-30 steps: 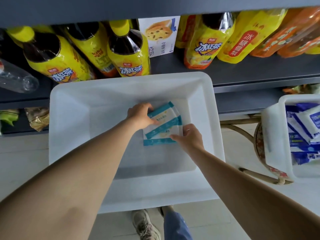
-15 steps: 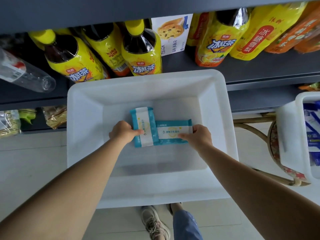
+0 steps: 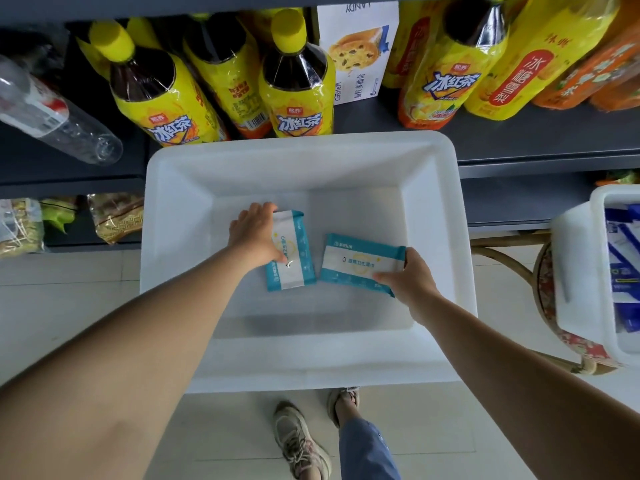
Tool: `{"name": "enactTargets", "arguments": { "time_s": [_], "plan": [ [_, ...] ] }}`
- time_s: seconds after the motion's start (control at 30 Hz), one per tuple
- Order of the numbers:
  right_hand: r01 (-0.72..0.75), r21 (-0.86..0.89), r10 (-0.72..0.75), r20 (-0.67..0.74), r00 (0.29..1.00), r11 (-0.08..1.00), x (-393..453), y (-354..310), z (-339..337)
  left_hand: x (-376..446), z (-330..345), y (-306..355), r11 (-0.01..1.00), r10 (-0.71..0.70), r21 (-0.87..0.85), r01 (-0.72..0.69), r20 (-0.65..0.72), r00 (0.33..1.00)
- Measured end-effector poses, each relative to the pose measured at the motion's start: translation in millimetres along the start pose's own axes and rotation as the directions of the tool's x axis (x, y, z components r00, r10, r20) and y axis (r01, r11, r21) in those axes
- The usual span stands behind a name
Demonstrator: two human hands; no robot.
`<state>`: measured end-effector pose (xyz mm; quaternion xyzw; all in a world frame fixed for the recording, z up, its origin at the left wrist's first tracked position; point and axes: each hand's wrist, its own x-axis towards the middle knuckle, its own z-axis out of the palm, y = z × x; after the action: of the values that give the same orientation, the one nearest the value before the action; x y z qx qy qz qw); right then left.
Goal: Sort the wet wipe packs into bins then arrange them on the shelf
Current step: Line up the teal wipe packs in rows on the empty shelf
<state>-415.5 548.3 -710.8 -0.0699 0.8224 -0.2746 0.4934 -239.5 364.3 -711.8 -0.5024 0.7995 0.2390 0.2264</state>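
Packs of wet wipes, two of them, lie low inside the big white bin (image 3: 433, 209), one in each hand. The left hand (image 3: 254, 233) curls over the long edge of the left pack (image 3: 294, 258), which stands lengthwise, fingers wrapped on its far side and thumb near the label. The right hand (image 3: 412, 275) pinches the near right corner of the right pack (image 3: 360, 263), which lies crosswise; the two packs sit just beside each other, close to touching at their lower corners.

Slipping looks like the main risk: the right hand has only a corner, and soft, glossy film could sag or twist out of that pinch if lifted. Lifting both together could also knock one pack against the other. Should these go up to the shelf (image 3: 519, 140), the drink bottles (image 3: 298, 95) crowd its front, so a careless reach could tip one.

Whether the packs rest on the bin floor or hover just above it is hard to tell. The left fingertips are hidden behind the pack. A second bin (image 3: 581, 271) at the right is cut off, with blue packs only partly seen.
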Motion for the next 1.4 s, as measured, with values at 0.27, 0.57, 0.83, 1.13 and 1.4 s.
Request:
{"name": "enactTargets", "arguments": {
  "time_s": [0.27,0.57,0.83,1.13,1.4],
  "plan": [
    [0.086,-0.001,-0.086,0.065,0.994,0.996,-29,-1,-11,-32,9,-20,0.855,-0.138,-0.502,0.130,0.023,0.990],
    [0.342,-0.022,-0.342,-0.026,0.939,0.939,-111,-48,-17,-110,-63,-34,0.502,-0.272,-0.864,0.018,-0.138,0.953],
    [0.663,-0.062,-0.666,-0.066,0.743,0.746,-263,-164,-77,-239,-203,-35,0.455,-0.063,-0.882,-0.123,-0.170,0.983],
    [0.873,-0.163,-0.888,-0.124,0.443,0.459,-475,-294,-129,-411,-410,-37,0.477,0.180,-0.792,-0.380,-0.336,0.925],
    [0.902,-0.173,-0.908,-0.222,0.355,0.395,-541,-373,-157,-475,-527,-45,0.907,0.152,-0.186,-0.378,-0.692,0.705]
  ]
}}
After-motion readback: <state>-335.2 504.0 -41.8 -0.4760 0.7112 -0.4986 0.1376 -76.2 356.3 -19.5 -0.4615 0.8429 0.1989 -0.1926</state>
